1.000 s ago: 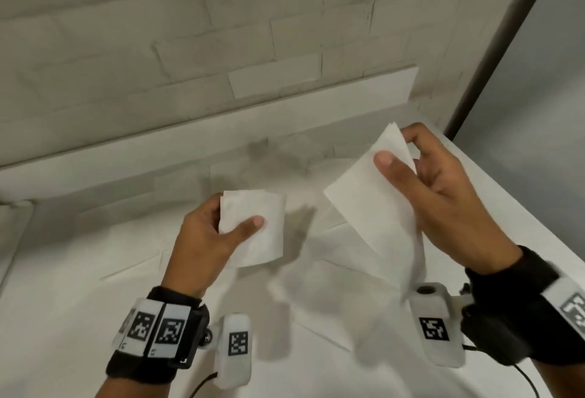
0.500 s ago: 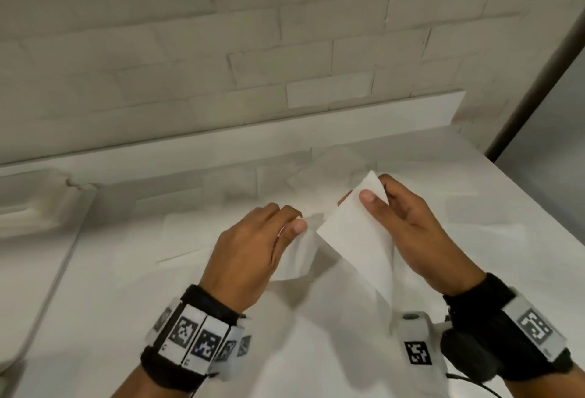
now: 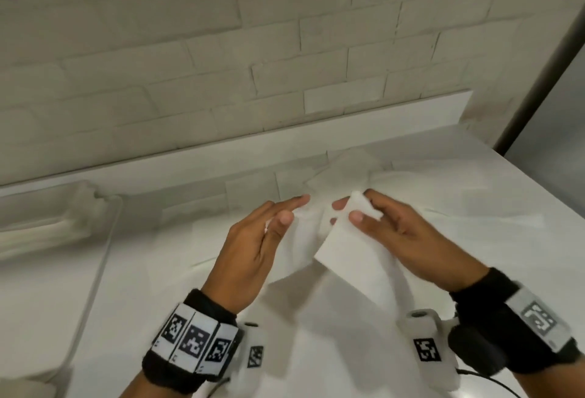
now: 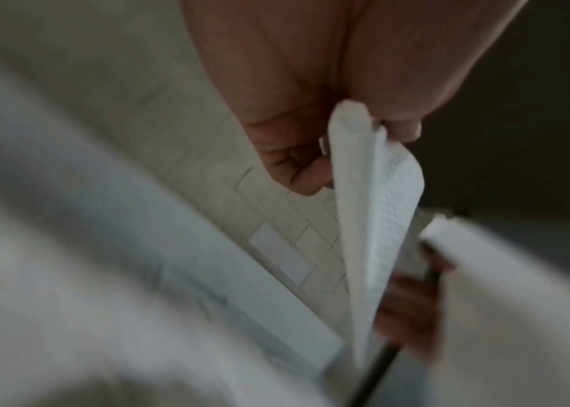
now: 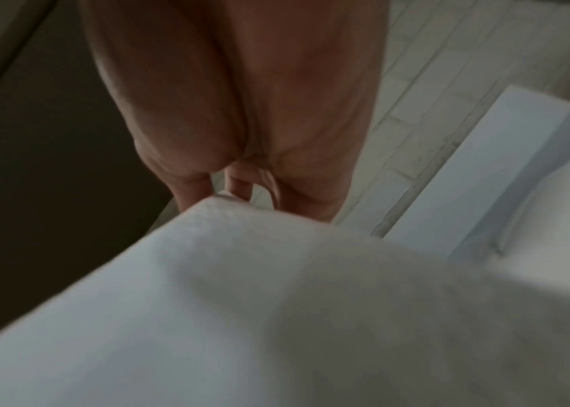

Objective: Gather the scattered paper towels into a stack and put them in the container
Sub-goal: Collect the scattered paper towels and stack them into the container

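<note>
Over the middle of the white surface [image 3: 474, 239] I have both hands raised, close together and each with its own paper towel. My left hand [image 3: 253, 248] pinches a folded towel [image 3: 300, 239] between thumb and fingers [image 3: 296, 202]; in the left wrist view that towel [image 4: 377, 220] hangs down from the pinch with its fold at the top. My right hand [image 3: 402, 233] pinches a second towel [image 3: 351, 245] by its upper edge, thumb on the near face, fingers curled behind it, and the sheet slopes down toward me. In the right wrist view this towel [image 5: 241, 303] fills the lower part, blurred. More loose towels [image 3: 348, 166] lie flat near the far edge of the surface, just below the brick wall [image 3: 221, 49]. At the left edge sits a pale container [image 3: 47, 223], well apart from both hands.
</note>
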A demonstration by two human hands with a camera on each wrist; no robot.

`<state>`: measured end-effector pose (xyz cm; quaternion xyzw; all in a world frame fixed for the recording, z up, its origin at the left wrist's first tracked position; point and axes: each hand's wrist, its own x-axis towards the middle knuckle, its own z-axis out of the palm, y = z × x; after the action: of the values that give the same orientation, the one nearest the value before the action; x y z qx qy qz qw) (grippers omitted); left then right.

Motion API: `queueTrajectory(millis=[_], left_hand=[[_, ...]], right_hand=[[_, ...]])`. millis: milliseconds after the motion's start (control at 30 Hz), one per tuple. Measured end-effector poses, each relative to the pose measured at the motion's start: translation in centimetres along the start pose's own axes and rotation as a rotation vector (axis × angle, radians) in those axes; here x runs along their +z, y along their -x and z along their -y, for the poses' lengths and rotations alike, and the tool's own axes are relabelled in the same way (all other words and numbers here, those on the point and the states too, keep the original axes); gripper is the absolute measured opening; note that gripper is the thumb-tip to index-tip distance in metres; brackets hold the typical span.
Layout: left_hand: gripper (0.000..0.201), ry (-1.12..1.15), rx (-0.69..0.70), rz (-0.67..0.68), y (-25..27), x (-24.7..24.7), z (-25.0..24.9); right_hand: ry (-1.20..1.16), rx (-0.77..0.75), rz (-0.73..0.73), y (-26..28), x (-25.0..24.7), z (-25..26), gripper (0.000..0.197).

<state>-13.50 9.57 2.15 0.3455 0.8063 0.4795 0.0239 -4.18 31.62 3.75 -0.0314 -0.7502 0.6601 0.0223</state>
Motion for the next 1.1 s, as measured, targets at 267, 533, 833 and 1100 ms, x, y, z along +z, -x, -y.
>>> queueTrajectory(millis=[267,533,833,1100], left_hand=[[0.029,0.490,-0.209,-0.156,0.2,0.7,-0.1],[0.024,0.937,-0.396,-0.229,0.2,0.9,0.7],[0.020,0.870,-0.333,-0.293,0.0,1.8,0.6],[0.016,0.904,-0.592,-0.358,-0.1,2.7,1.3]], right_hand=[[-0.049,-0.128,-0.154,-0.7,3.8,-0.8,0.021],[-0.224,-0.184,-0.203,-0.1,4.4,-1.3,0.019],[-0.204,-0.168,-0.234,-0.5,5.4,-1.8,0.015],[0.240,-0.274,-0.423,-1.2,6.5,-2.5,0.027]])
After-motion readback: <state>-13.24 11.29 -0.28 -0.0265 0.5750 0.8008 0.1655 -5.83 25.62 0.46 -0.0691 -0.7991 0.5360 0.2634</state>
